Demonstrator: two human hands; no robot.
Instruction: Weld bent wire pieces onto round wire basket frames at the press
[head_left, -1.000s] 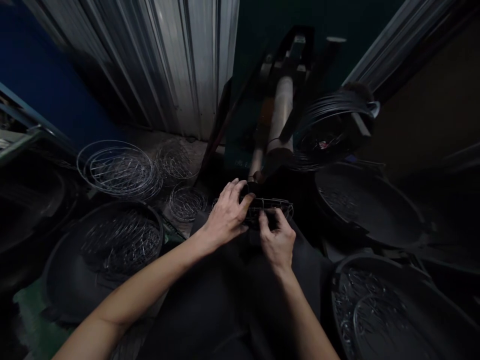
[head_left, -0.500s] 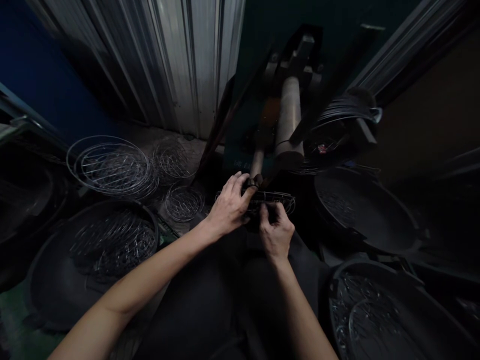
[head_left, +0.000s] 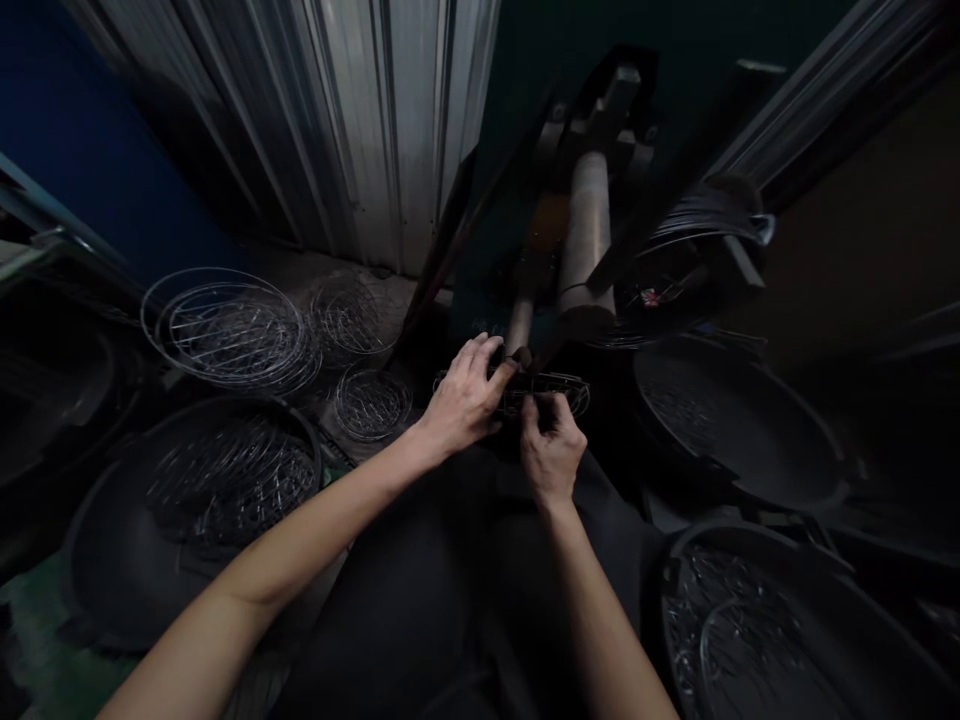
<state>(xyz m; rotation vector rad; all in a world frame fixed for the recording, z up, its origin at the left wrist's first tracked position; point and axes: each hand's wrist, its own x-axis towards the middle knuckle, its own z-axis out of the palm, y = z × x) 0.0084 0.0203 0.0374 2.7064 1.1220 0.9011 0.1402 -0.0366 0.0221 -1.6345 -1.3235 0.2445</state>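
Observation:
A round wire rack lies nearly edge-on under the short rod of a machine, in dim light. My left hand grips the rack's left side, thumb stretched toward the rod's tip and fingers over the wires. On the near side of the rack, my right hand is closed in a pinch, fingertips at the rim. What sits between those fingertips is too dark and small to name. Above both hands, a thick metal cylinder juts from the dark green machine body.
Stacked round wire racks and a smaller wire pile lie on the left floor. A black basin holds more wire pieces. Two basins with small wire parts, one farther and one nearer, stand right. A wire coil hangs behind.
The view has shifted slightly, so the surroundings sit a little farther right. Both hands stay at the rack, with the left thumb reaching a bit farther toward the rod's tip.

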